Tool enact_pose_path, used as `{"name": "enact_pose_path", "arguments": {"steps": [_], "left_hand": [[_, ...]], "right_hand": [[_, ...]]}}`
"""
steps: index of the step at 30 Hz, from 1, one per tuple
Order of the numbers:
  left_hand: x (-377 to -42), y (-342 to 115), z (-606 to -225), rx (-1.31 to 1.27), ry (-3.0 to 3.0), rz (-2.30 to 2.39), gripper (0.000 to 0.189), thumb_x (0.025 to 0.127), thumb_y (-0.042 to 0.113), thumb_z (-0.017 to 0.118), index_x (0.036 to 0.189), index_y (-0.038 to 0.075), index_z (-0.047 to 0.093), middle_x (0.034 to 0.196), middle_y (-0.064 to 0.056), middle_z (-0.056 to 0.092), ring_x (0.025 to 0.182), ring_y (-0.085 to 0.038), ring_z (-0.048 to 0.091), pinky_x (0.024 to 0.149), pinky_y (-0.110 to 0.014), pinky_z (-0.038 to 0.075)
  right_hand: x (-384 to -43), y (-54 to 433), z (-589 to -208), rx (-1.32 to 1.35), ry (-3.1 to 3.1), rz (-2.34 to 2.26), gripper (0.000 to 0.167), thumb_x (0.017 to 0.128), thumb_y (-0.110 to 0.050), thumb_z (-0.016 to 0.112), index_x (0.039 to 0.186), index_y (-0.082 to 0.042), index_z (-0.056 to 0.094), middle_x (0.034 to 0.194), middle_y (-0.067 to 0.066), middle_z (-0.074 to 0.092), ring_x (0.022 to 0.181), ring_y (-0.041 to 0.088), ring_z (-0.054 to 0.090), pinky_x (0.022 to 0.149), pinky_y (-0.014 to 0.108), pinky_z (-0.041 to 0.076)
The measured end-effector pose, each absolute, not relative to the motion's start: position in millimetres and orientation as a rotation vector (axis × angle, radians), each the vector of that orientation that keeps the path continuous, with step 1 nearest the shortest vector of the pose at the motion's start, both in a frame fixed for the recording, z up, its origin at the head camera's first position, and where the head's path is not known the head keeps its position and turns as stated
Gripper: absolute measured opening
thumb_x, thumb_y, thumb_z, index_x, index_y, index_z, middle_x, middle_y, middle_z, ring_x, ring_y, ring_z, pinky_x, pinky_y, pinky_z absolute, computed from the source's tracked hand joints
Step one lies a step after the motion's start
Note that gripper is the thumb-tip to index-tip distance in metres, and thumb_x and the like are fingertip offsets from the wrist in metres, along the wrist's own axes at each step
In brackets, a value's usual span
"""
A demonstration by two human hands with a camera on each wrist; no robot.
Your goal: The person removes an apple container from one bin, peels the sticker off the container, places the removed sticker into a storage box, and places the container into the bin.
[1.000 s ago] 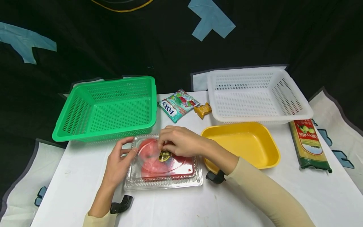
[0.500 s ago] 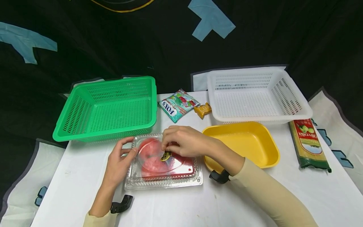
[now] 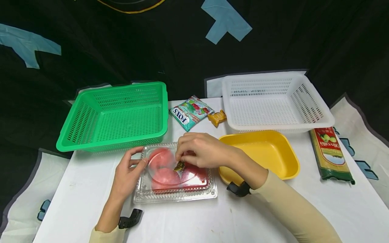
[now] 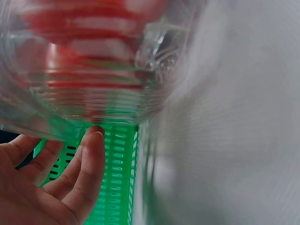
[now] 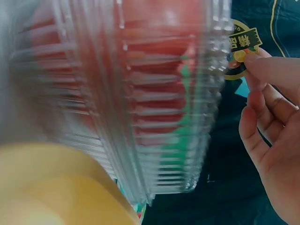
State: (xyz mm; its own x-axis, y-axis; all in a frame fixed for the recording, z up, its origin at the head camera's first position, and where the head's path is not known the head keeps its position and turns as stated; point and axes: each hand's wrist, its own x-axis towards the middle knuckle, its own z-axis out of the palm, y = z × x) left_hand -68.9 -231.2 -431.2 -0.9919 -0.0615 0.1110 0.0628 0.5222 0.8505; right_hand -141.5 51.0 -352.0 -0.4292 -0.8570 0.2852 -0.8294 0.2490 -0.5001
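Observation:
A clear plastic clamshell box [image 3: 209, 192] with round red fruits [image 3: 161, 158] inside lies on the white table. My right hand [image 3: 194, 150] is over the lid, thumb and fingertips pinching the edge of a round black-and-gold sticker [image 5: 240, 47]. The sticker [image 3: 179, 166] looks tilted and partly lifted in the head view; my fingers hide some of it. At the box's left side, my left hand [image 3: 129, 173] touches the edge with thumb and forefinger, its fingers fairly straight. In the left wrist view the left fingertips [image 4: 96, 136] meet the box's ribbed wall.
Behind the box stands a green basket [image 3: 164, 130], with a white basket [image 3: 326, 119] at the back right. A yellow tub [image 3: 293, 158] is right of the box, under the right forearm. A Fox's candy bag [image 3: 191, 113], a small golden packet [image 3: 217, 118] and an Olivoila pack [image 3: 332, 155] lie around.
My right hand has moved slightly to the right, drawing the sticker with it, so the sticker now tilts up more. The left hand and the box stay where they were.

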Motion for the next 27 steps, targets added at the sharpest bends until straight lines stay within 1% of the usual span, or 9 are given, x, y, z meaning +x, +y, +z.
{"name": "enact_pose_path", "arguments": {"steps": [5,9,14,18,21,27], "left_hand": [[-68.8,-230.9,-432.3,0.005,-2.626,-1.473,0.043,0.097,0.026,0.059,0.138,0.021,0.048,0.136,-0.003,0.049,0.096,-0.012,0.061,0.070,-0.025,0.052],[-68.5,-230.2,-432.6,0.000,-2.618,-1.482,0.044,0.097,0.025,0.060,0.139,0.021,0.048,0.137,-0.003,0.048,0.096,-0.011,0.061,0.070,-0.023,0.051],[-68.2,-229.6,-432.8,-0.005,-2.620,-1.478,0.046,0.096,0.024,0.060,0.140,0.020,0.047,0.137,-0.004,0.048,0.096,-0.010,0.060,0.070,-0.022,0.051],[-68.5,-230.3,-432.7,-0.002,-2.626,-1.463,0.045,0.097,0.025,0.059,0.140,0.021,0.047,0.137,-0.003,0.048,0.096,-0.011,0.061,0.070,-0.023,0.051],[-68.9,-230.7,-433.2,-0.002,-2.625,-1.469,0.044,0.097,0.026,0.059,0.139,0.021,0.047,0.136,-0.003,0.049,0.097,-0.012,0.061,0.071,-0.023,0.051],[-69.4,-230.9,-433.5,0.006,-2.624,-1.480,0.043,0.097,0.026,0.058,0.138,0.021,0.048,0.135,-0.002,0.049,0.096,-0.011,0.061,0.070,-0.024,0.051]], "right_hand": [[-143.5,56.6,-349.2,-1.580,2.348,-1.055,0.014,0.090,-0.013,0.065,0.092,-0.024,0.073,0.086,-0.020,0.059,0.079,0.008,0.052,0.070,0.022,0.043],[-145.7,61.2,-348.4,-1.562,2.259,-1.147,0.017,0.090,-0.011,0.064,0.095,-0.023,0.074,0.087,-0.017,0.063,0.076,0.005,0.051,0.066,0.025,0.046],[-148.3,65.8,-347.6,-1.540,2.252,-1.198,0.016,0.091,-0.012,0.063,0.098,-0.021,0.075,0.089,-0.015,0.065,0.077,0.002,0.051,0.067,0.028,0.049],[-150.3,70.7,-346.6,-1.482,2.306,-1.180,0.012,0.092,-0.016,0.064,0.096,-0.021,0.073,0.090,-0.017,0.064,0.077,0.002,0.052,0.069,0.028,0.050],[-151.5,76.4,-345.1,-1.432,2.342,-1.155,0.009,0.091,-0.017,0.065,0.095,-0.021,0.072,0.089,-0.018,0.061,0.077,0.004,0.052,0.069,0.029,0.049],[-154.0,90.2,-343.3,-1.363,2.392,-1.119,0.009,0.090,-0.017,0.063,0.093,-0.021,0.071,0.087,-0.015,0.059,0.076,0.007,0.052,0.068,0.031,0.048]]}}
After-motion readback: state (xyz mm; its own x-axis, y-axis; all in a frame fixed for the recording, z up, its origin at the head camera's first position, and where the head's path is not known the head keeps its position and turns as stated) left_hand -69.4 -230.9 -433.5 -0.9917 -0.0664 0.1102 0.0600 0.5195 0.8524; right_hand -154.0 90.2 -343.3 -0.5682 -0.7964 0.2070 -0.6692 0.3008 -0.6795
